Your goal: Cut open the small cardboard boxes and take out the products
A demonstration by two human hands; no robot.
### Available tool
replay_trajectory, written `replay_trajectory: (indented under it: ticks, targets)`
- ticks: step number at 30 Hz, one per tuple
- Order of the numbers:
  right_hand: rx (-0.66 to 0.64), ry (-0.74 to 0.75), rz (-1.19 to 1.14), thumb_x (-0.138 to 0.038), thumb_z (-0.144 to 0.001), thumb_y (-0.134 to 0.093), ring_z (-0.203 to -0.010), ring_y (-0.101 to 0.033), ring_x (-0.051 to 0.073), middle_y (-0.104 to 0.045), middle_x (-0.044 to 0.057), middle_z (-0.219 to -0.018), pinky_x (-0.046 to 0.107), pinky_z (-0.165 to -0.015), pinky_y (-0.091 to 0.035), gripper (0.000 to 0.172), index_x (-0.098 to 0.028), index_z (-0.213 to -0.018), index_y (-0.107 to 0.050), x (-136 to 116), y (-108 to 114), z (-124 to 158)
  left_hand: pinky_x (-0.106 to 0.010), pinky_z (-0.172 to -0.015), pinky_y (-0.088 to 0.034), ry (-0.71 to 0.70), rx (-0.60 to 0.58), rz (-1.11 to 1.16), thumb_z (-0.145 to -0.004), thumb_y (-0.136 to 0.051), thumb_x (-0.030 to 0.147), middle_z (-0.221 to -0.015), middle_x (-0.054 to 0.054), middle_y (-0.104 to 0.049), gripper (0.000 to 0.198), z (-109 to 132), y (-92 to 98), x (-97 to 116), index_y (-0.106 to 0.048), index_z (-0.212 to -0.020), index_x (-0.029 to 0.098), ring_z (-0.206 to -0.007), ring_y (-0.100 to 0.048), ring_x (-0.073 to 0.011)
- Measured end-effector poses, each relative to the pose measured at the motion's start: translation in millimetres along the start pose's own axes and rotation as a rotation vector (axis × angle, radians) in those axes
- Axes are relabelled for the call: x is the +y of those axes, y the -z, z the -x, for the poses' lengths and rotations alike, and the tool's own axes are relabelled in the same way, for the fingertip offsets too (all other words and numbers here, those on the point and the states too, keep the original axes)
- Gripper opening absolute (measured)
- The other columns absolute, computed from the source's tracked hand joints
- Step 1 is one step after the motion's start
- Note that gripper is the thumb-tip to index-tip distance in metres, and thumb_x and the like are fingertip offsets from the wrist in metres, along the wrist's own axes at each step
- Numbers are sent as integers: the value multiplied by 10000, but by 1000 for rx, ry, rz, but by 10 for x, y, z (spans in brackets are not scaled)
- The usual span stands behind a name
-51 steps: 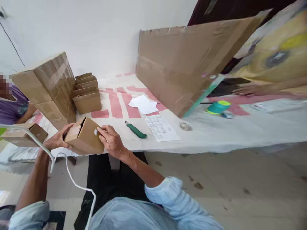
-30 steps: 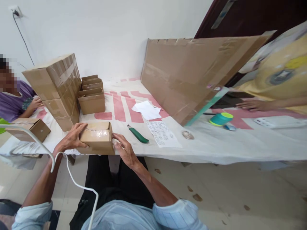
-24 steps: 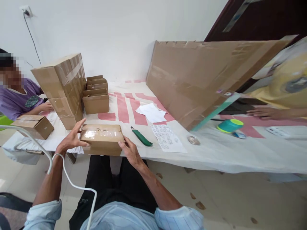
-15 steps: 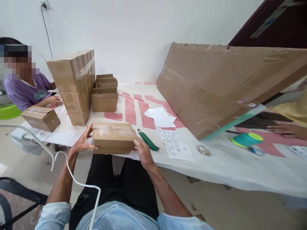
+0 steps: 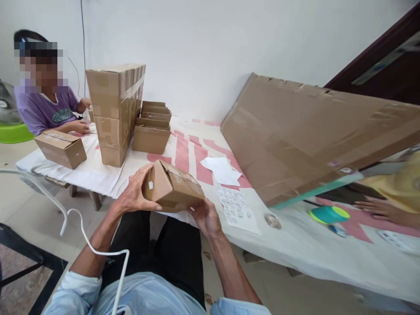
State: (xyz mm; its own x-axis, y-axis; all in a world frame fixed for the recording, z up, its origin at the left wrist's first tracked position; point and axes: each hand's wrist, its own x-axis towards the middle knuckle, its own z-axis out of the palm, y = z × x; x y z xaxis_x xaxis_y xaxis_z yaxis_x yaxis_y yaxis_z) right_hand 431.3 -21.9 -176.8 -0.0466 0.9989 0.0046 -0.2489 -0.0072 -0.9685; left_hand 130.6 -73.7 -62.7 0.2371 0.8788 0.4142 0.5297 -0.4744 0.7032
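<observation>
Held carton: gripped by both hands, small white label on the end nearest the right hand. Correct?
Not the label's end: the head view shows the small white label by the left hand, not the right hand. Both do grip the carton.

Stacked boxes (image 5: 110,103) left, panel (image 5: 305,135) right, gap between

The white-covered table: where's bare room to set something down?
Bare cloth shows along the front right edge, nearer than the silvery disc and teal cylinder. Another patch lies between the open boxes and cardboard sheet, behind the white papers. The left is crowded with the box stack and a lone box; the held box and hands crowd the near middle.
</observation>
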Motion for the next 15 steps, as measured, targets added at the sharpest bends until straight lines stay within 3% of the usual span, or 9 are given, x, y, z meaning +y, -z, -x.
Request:
replay_trajectory:
  ticks: [3,6,8,10,13,15]
  targets:
    - [199,130,199,-615,-840,-668,-1028,-699,306,-775,96,-1116,514,-915,-584,475,-232,-1109,-744,-256,-43,3,-665,-1296,-276,-20,-13,-36,-590,-987,577,-1707,-213,-393,1335,-34,-3,39,-301,-1689,256,-1583,-363,-473]
    - [289,520,518,-510,-901,-704,-1144,-671,315,-749,114,-1214,525,-1018,-546,371,-230,-1137,-760,-790,-203,77,-666,-1290,-283,-31,-20,-56,-592,-989,532,-1702,-210,-408,1318,-104,-24,130,-312,-1688,256,-1581,-362,-479]
    - [155,822,696,-432,-951,-704,-1168,-658,314,-742,105,-1187,525,-1053,-531,245,-255,-1106,-774,-1201,-389,145,-658,-1285,-292,-43,-27,-69,-595,-987,531,-1707,-210,-409,1302,-164,-60,218,-325,-1682,257,-1584,-363,-478]
    - [-88,1001,860,-346,-979,-703,-1089,-668,304,-752,95,-1112,520,-1024,-541,134,-275,-1059,-785,-1546,-605,188,-651,-1280,-299,-52,-24,-84,-577,-996,530,-1709,-215,-413,1311,-226,-117,306,-333,-1674,257,-1582,-376,-472]
    - [-436,1078,1113,-261,-998,-672,-1013,-663,290,-754,88,-1037,479,-934,-556,116,-270,-969,-784,-1829,-876,151,-650,-1278,-293,-68,8,-99,-547,-1015,493,-1703,-218,-428,1340,-310,-225,397,-326,-1671,255,-1574,-403,-462]
    - [-560,1071,1266,-221,-975,-688,-1011,-654,286,-753,90,-1022,454,-907,-549,109,-257,-936,-784,-1884,-971,68,-650,-1279,-290,-92,18,-93,-536,-1022,475,-1697,-222,-439,1347,-356,-287,423,-328,-1670,254,-1571,-414,-462]
